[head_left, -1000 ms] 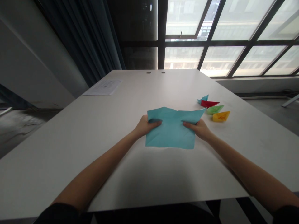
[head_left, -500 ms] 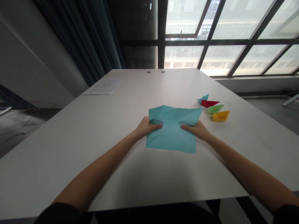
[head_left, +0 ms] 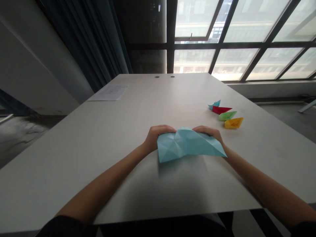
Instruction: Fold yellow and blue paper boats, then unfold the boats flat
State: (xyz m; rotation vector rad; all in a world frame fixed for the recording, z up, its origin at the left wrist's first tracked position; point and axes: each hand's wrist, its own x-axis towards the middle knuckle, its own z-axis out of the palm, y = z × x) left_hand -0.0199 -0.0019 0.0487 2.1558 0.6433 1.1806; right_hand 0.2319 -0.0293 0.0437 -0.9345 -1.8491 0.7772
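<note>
A creased light-blue sheet of paper is held over the near middle of the white table, bent along its upper edge with its lower part hanging toward me. My left hand grips its upper left side, fingers curled over the top. On the upper right side my right hand is closed around the paper in the same manner. Both thumbs are hidden behind the sheet. The lower corners of the paper stick out free, above a shadow on the tabletop.
Folded paper boats stand to the right: a blue boat, a red boat, a green boat and a yellow boat. Printed sheets lie at the far left of the white table. Windows are beyond it.
The paper, spread facing me before, has been bent over and its top edge has come lower. My thumbs, earlier on its front, are out of sight, and my fingers now show on top.
</note>
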